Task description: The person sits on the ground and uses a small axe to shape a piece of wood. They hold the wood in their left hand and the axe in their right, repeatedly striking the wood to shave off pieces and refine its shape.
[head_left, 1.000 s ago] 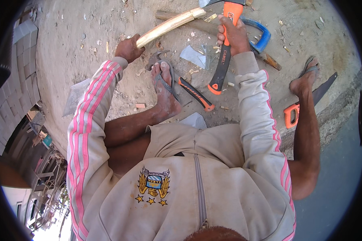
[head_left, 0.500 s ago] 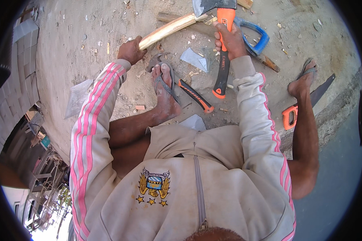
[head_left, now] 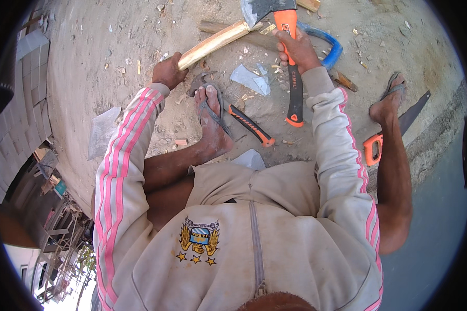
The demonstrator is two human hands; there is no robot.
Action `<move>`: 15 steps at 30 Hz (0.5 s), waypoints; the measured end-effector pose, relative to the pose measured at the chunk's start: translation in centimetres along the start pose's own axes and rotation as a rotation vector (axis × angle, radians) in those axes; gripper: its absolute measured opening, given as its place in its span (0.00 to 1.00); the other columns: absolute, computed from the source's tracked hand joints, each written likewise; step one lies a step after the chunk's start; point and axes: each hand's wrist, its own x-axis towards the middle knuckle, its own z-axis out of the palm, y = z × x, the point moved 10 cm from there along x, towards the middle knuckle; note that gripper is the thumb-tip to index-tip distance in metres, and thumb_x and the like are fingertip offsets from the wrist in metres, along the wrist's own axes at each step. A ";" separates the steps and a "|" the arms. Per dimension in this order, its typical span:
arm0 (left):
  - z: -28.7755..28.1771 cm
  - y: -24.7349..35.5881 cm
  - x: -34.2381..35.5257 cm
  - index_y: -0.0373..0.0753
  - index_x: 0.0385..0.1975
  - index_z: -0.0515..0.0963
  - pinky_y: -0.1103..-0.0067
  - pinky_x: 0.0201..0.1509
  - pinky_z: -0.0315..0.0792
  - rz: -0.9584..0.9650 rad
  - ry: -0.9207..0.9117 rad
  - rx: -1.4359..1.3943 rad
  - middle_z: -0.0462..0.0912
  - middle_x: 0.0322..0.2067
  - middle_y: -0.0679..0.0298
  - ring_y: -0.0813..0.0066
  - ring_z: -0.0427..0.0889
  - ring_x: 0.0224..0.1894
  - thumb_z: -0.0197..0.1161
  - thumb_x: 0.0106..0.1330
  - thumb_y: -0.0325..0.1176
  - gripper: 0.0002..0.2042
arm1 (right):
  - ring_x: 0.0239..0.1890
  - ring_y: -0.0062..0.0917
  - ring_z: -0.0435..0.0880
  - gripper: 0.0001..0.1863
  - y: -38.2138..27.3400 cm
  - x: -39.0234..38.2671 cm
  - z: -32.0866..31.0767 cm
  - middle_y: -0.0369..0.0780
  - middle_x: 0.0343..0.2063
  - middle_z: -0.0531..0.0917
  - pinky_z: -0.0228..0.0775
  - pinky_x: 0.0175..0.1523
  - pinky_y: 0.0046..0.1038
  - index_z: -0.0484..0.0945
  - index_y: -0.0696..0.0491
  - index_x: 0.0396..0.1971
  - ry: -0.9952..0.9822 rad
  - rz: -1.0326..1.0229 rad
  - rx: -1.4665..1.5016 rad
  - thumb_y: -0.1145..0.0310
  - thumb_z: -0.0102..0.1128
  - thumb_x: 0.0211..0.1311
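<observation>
My left hand (head_left: 169,71) grips the near end of a pale, rough-hewn wooden stick (head_left: 215,45), which slants up to the right. Its far end lies over a darker piece of timber (head_left: 262,39) on the ground. Wrapped round the upper handle of an orange and black hatchet (head_left: 294,85) is my right hand (head_left: 299,49). The hatchet's grey blade touches or nearly touches the stick's far end; which, I cannot tell. A claw hammer (head_left: 250,125) with an orange and black handle lies by my left foot, its head partly behind the foot.
A blue curved frame or handle (head_left: 333,47) lies beyond my right hand. By my right foot is a handsaw (head_left: 373,149) with an orange handle. Wood chips and a torn clear plastic piece (head_left: 250,79) litter the sandy ground. Stacked grey blocks (head_left: 28,98) stand at the left.
The hatchet's head has swung left and down onto the stick's far end, while the handle's butt has shifted right. The left hand and stick have moved only slightly.
</observation>
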 end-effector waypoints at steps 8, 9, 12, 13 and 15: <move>-0.1 0.1 -0.1 0.44 0.42 0.71 0.58 0.43 0.78 -0.017 -0.027 -0.006 0.85 0.36 0.52 0.47 0.85 0.38 0.69 0.58 0.44 0.18 | 0.16 0.14 0.71 0.13 0.3 -0.3 -0.1 0.30 0.20 0.73 0.66 0.20 0.22 0.71 0.50 0.43 -0.002 0.010 0.058 0.62 0.64 0.67; -0.2 0.1 -0.2 0.44 0.42 0.71 0.58 0.43 0.78 -0.021 -0.025 -0.003 0.85 0.36 0.52 0.47 0.85 0.38 0.68 0.58 0.44 0.18 | 0.17 0.14 0.70 0.15 0.9 -0.4 0.6 0.30 0.21 0.73 0.65 0.20 0.22 0.70 0.50 0.45 -0.041 0.044 -0.025 0.61 0.64 0.67; -0.8 0.6 0.0 0.44 0.44 0.72 0.59 0.43 0.79 0.004 -0.002 -0.034 0.85 0.35 0.53 0.47 0.85 0.38 0.68 0.59 0.43 0.18 | 0.16 0.15 0.71 0.12 0.1 0.7 -0.6 0.31 0.21 0.73 0.65 0.19 0.22 0.71 0.51 0.42 0.021 -0.033 0.199 0.63 0.63 0.67; -0.4 0.4 -0.2 0.44 0.44 0.72 0.59 0.43 0.79 -0.008 -0.016 -0.028 0.85 0.35 0.53 0.47 0.85 0.38 0.68 0.59 0.43 0.18 | 0.16 0.15 0.71 0.12 0.1 0.8 -0.9 0.31 0.21 0.74 0.65 0.19 0.22 0.72 0.51 0.41 0.049 -0.050 0.279 0.63 0.63 0.66; -0.3 0.4 0.1 0.44 0.44 0.72 0.59 0.43 0.79 -0.022 -0.025 -0.014 0.85 0.35 0.53 0.47 0.86 0.38 0.68 0.58 0.43 0.18 | 0.16 0.15 0.71 0.13 0.8 0.7 -0.2 0.31 0.21 0.73 0.65 0.19 0.22 0.72 0.52 0.42 0.008 0.010 0.166 0.63 0.63 0.66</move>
